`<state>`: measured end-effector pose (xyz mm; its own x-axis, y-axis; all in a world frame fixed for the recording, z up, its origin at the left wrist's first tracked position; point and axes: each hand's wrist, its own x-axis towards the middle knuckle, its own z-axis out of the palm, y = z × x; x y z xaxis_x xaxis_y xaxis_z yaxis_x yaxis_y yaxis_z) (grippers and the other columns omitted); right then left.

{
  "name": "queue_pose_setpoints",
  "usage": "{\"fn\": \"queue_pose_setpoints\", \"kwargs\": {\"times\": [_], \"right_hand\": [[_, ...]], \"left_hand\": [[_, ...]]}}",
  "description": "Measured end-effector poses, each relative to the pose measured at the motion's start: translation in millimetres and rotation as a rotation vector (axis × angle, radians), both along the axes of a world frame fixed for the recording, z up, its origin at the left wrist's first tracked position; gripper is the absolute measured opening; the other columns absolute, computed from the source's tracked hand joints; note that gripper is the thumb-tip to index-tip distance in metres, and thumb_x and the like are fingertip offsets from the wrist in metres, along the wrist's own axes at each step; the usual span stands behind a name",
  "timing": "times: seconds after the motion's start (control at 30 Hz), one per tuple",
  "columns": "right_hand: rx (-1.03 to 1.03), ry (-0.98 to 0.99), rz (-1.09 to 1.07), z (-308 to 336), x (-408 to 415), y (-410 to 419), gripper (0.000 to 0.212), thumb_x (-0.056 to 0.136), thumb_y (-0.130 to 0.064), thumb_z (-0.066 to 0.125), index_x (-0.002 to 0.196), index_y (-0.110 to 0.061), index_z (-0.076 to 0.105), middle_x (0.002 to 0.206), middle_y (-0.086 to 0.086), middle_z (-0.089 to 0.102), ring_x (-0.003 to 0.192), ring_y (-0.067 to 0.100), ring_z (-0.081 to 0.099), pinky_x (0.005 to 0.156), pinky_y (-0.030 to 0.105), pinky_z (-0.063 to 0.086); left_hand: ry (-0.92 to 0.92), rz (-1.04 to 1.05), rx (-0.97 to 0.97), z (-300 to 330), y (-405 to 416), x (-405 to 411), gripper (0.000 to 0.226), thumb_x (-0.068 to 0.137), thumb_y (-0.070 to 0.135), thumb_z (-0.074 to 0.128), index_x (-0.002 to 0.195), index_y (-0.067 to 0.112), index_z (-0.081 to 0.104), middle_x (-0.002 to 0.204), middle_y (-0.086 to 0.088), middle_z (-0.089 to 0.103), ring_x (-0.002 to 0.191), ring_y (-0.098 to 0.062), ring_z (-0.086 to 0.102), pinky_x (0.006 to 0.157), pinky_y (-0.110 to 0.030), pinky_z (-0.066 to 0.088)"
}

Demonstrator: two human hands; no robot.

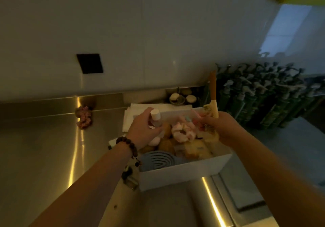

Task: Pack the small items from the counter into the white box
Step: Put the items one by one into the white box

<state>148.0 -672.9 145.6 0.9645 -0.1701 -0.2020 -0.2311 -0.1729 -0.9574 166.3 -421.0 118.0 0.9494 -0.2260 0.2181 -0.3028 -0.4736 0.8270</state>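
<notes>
The white box point(182, 175) stands on the steel counter, filled with several small items: a pink scrunchie point(182, 132), yellowish pieces and a grey-blue ribbed disc point(158, 160) at its near end. My left hand point(144, 130) hovers over the box's left side, holding a small clear bottle with a white cap point(155, 117). My right hand point(218, 126) is over the box's right side and grips a yellow comb point(211, 110) upright, its long handle pointing up.
A pink scrunchie point(83, 117) lies on the counter point(44, 147) near the back wall, left of the box. Folded white cloths point(130, 119) sit behind the box. Several green pump bottles point(263, 95) crowd the right. A small dish with round items point(181, 97) sits at the back.
</notes>
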Motion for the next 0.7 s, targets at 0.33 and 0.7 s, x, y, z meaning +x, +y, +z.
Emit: {"fn": "queue_pose_setpoints", "kwargs": {"times": [0.33,0.7], "right_hand": [[-0.005,-0.006,-0.019,-11,5,-90,0.006,0.083,-0.012,0.066,0.084,-0.018,0.069,0.071,0.003,0.072,0.072,0.018,0.071,0.068,0.035,0.054],[0.029,-0.039,-0.101,-27,12,-126,0.005,0.083,-0.012,0.066,0.086,-0.016,0.068,0.082,0.008,0.070,0.076,0.018,0.070,0.070,0.033,0.055]], "left_hand": [[0.130,-0.113,0.003,-10,-113,30,0.021,0.082,0.029,0.066,0.097,0.032,0.052,0.095,0.007,0.061,0.088,-0.011,0.057,0.069,-0.027,0.047],[0.029,-0.231,0.325,-33,-172,87,0.013,0.086,0.014,0.051,0.088,0.025,0.058,0.092,0.004,0.060,0.087,-0.014,0.056,0.075,-0.032,0.049]]}}
